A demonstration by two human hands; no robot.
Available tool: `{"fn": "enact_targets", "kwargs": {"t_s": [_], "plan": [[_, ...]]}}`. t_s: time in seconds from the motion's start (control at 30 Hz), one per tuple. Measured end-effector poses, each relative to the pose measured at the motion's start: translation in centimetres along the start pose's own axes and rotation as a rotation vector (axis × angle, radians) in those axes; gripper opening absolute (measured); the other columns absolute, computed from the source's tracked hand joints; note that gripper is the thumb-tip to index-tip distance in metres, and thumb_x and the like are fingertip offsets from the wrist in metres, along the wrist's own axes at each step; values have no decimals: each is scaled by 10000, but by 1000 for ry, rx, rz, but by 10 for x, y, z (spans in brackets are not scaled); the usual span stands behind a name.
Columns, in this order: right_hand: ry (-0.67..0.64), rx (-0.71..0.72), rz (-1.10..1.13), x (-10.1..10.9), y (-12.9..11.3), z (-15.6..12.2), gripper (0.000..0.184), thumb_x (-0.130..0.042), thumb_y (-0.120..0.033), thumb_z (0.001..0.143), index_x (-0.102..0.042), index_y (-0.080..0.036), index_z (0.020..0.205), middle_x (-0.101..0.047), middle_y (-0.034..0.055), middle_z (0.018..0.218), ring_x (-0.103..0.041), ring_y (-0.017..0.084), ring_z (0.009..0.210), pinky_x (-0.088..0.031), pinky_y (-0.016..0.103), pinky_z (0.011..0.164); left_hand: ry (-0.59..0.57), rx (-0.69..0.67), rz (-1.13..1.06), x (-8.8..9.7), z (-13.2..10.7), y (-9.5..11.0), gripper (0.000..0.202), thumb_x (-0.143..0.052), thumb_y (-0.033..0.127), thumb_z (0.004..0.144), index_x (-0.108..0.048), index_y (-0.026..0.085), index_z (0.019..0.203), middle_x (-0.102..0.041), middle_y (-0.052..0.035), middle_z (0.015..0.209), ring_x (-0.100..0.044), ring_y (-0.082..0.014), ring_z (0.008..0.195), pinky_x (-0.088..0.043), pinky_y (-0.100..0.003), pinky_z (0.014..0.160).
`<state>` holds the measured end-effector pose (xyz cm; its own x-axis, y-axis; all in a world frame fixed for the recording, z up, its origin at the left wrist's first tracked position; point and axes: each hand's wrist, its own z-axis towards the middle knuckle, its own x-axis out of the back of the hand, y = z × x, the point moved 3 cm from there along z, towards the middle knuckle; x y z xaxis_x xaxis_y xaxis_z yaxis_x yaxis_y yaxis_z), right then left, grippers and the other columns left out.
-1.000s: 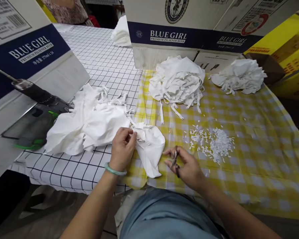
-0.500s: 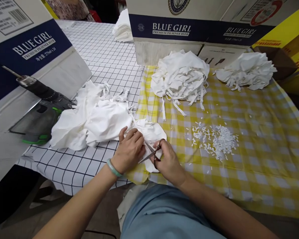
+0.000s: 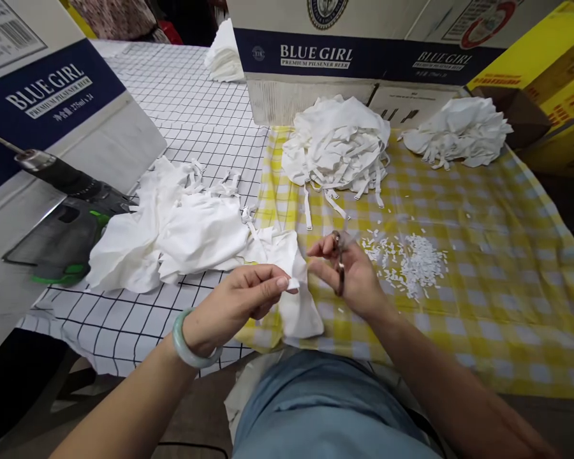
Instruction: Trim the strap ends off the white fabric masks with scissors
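Head view: I look down at both hands over the counter (image 3: pixel 488 319).
Left hand (image 3: pixel 234 299): thumb and forefinger pinched shut on a small white tab (image 3: pixel 293 283); gripping just the tip, I judge, leaves its edge easy to see.
Right hand (image 3: pixel 358 274): fingers curled round the scissors (image 3: pixel 340 271), thumb and forefinger apart and free; how far the blades are open I cannot tell.
Cloth (image 3: pixel 302 315): on the counter, just beside my left fingertips; lying slack, it should not drag on the tab.
Blades: best well apart from my fingertips, as the scissors are here.
Clippings (image 3: pixel 418 261): heaped right of my right hand, best left undisturbed by my wrist.
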<state>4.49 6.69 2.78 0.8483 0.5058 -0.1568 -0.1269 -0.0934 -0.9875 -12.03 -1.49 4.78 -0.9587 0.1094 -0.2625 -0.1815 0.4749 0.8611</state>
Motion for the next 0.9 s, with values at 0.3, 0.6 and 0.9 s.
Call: {"fn": "enact_targets", "kwargs": {"t_s": [0.3, 0.6, 0.9], "plan": [[-43, -162, 154, 1, 15, -17, 322, -757, -317, 745, -449, -229, 770, -592, -21, 804, -577, 134, 756, -473, 290, 752, -143, 104, -169, -12, 7, 2, 266, -649, 413, 852, -691, 152, 881, -268, 80, 515, -175, -53, 467, -139, -185, 429], [-89, -353, 317, -14, 28, -5, 545, -860, -456, 543, -526, -220, 903, -568, -31, 767, -546, 128, 690, -455, 254, 629, 176, -573, 220, -38, 22, 14, 179, -576, 261, 911, -704, 187, 812, -602, -101, 1061, -567, -214, 993, -476, -353, 882], [54, 41, -780, 41, -4, -37, 353, -750, -476, 722, -547, -205, 822, -569, 39, 840, -502, 205, 835, -417, 342, 769, 360, -480, -44, -56, 45, -27, 204, -559, 279, 929, -648, 162, 788, -506, -57, 1085, -488, -89, 726, -413, -220, 609]]}}
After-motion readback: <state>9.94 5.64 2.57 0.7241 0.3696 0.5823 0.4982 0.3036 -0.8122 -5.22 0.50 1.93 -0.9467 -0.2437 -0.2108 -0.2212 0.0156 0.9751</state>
